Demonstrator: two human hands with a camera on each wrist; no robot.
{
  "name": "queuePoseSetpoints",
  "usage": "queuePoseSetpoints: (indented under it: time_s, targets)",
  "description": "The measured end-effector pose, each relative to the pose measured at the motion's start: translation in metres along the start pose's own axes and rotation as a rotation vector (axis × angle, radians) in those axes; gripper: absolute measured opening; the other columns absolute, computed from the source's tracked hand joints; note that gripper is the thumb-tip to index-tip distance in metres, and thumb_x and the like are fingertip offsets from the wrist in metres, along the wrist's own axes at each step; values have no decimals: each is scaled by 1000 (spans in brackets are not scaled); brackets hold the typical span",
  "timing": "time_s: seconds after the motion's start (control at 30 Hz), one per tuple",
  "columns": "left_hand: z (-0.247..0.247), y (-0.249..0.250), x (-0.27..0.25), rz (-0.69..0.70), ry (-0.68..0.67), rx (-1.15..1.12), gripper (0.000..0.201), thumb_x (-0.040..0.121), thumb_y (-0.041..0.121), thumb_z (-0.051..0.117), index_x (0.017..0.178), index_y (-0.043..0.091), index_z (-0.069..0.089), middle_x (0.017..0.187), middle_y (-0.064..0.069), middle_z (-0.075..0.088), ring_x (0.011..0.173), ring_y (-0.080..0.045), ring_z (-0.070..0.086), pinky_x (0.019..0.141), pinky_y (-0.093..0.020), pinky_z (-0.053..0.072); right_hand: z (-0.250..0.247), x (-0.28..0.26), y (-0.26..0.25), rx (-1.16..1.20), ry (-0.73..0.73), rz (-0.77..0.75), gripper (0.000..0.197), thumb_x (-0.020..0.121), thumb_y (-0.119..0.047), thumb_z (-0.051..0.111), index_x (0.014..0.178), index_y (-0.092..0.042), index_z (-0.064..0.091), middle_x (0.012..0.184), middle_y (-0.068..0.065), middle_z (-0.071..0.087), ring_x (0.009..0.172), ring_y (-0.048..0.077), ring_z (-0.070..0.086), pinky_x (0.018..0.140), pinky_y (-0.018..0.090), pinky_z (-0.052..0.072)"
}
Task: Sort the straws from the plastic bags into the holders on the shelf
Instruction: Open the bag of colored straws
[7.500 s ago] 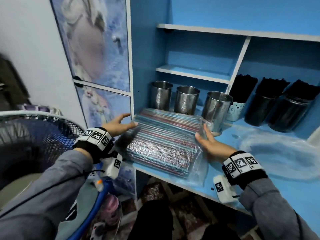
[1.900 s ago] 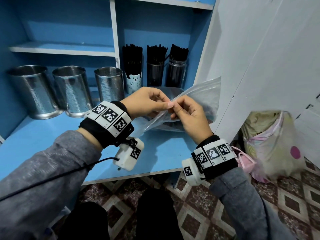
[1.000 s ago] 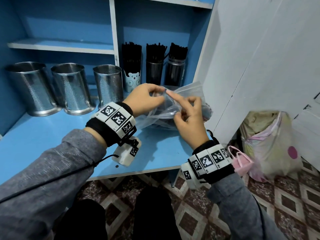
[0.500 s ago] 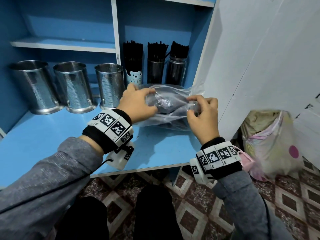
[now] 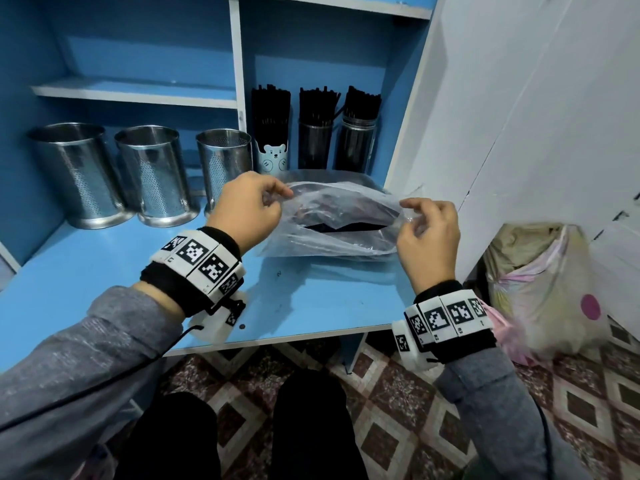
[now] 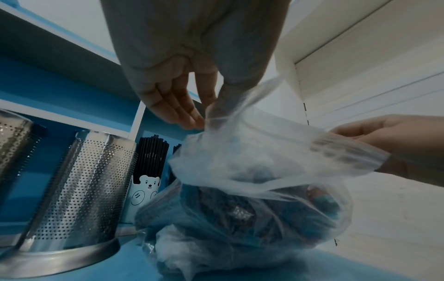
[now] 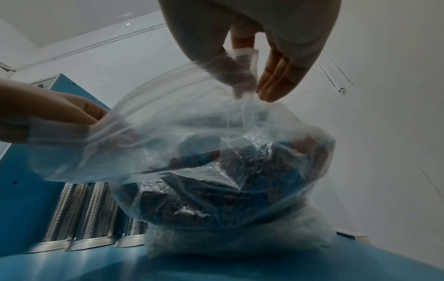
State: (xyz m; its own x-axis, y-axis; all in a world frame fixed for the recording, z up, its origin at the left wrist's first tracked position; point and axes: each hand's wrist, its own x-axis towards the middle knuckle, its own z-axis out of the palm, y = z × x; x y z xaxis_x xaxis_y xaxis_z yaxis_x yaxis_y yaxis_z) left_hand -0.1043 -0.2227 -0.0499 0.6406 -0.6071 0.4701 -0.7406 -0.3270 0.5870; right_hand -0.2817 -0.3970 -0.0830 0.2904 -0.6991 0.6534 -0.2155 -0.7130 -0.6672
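Note:
A clear plastic bag [image 5: 341, 216] [image 6: 252, 171] [image 7: 204, 152] with dark straws inside lies on the blue shelf [image 5: 104, 271]. My left hand [image 5: 247, 206] [image 6: 211, 112] pinches the bag's mouth at its left edge. My right hand [image 5: 427, 226] [image 7: 250, 85] pinches the mouth at its right edge, and the opening is stretched wide between them. Three empty perforated steel holders [image 5: 149, 174] stand in a row at the back left. A bear-printed cup [image 5: 273, 157] and two dark holders [image 5: 317, 133] full of black straws stand behind the bag.
A white cabinet wall [image 5: 519, 133] rises just right of the bag. A filled plastic sack [image 5: 540, 289] sits on the tiled floor at the right. An upper shelf board [image 5: 131, 93] runs above the steel holders. My knees are below the shelf's front edge [image 5: 277, 341].
My hands have drawn apart, the right one moving right, and the bag's mouth is now pulled open wider than half a second ago. The bag stays on the shelf.

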Motion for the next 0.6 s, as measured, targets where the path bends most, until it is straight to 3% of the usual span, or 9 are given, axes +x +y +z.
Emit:
queuePoseSetpoints:
  time_s: [0.03, 0.1, 0.17, 0.23, 0.3, 0.37, 0.43, 0.5, 0.6]
  targets:
    - [1, 0, -2, 14, -31, 35, 33, 86, 11, 63, 116, 24, 68, 96, 5, 49, 87, -12, 52, 84, -24, 41, -1, -1, 0, -15, -17, -2, 40, 81, 11, 46, 103, -11, 70, 104, 6, 47, 76, 11, 49, 78, 2, 36]
    - [4, -1, -7, -6, -165, 124, 67, 80, 26, 73, 142, 24, 47, 114, -1, 38, 114, -23, 43, 102, -34, 38, -2, -3, 2, -57, -60, 10, 50, 79, 14, 42, 111, -13, 69, 107, 6, 43, 90, 17, 51, 89, 14, 41]
    - [7, -2, -13, -65, -319, 217, 104, 71, 38, 80, 154, 27, 19, 127, -6, 29, 124, -29, 30, 109, -43, 34, -4, -4, 5, -86, -95, 31, 55, 79, 15, 42, 117, -15, 68, 112, 8, 41, 102, 24, 51, 99, 28, 44]
    - [8, -4, -16, -95, -386, 239, 120, 66, 45, 84, 155, 34, 4, 134, -8, 23, 126, -29, 26, 109, -45, 33, -7, -5, 7, -107, -114, 40, 56, 80, 15, 43, 120, -16, 67, 120, 13, 42, 110, 27, 50, 103, 32, 43]
    - [9, -5, -17, -100, -344, 172, 109, 70, 44, 81, 154, 36, 12, 135, -10, 28, 126, -30, 31, 107, -43, 34, -10, -8, 7, -100, -147, 38, 60, 80, 16, 43, 125, -16, 65, 129, 14, 41, 115, 25, 49, 105, 25, 40]
    - [8, -5, -16, -82, -245, 79, 81, 81, 32, 74, 149, 33, 31, 134, -11, 43, 116, -27, 47, 100, -36, 41, -11, -11, 6, -75, -211, 41, 69, 78, 20, 41, 131, -20, 61, 141, 13, 38, 126, 21, 44, 106, 17, 32]
    - [8, -3, -14, -71, -156, 18, 58, 87, 12, 64, 139, 30, 45, 125, -5, 57, 87, -18, 58, 75, -23, 46, -12, -13, 5, -62, -274, 35, 78, 77, 23, 37, 138, -24, 54, 151, 12, 33, 138, 20, 35, 108, 11, 23]
    - [9, -3, -13, -86, -118, -45, 55, 87, -4, 52, 131, 27, 52, 107, 1, 62, 67, -6, 53, 52, -10, 39, -11, -14, 6, -67, -322, 18, 82, 76, 23, 37, 144, -23, 46, 153, 11, 35, 142, 20, 31, 105, 1, 16]
    - [14, -1, -11, -116, -147, -105, 45, 90, -5, 46, 127, 20, 52, 81, 7, 56, 58, -6, 47, 42, -9, 35, -11, -17, 7, -27, -345, 47, 83, 77, 22, 39, 148, -20, 39, 149, 7, 43, 138, 18, 40, 103, 1, 23]
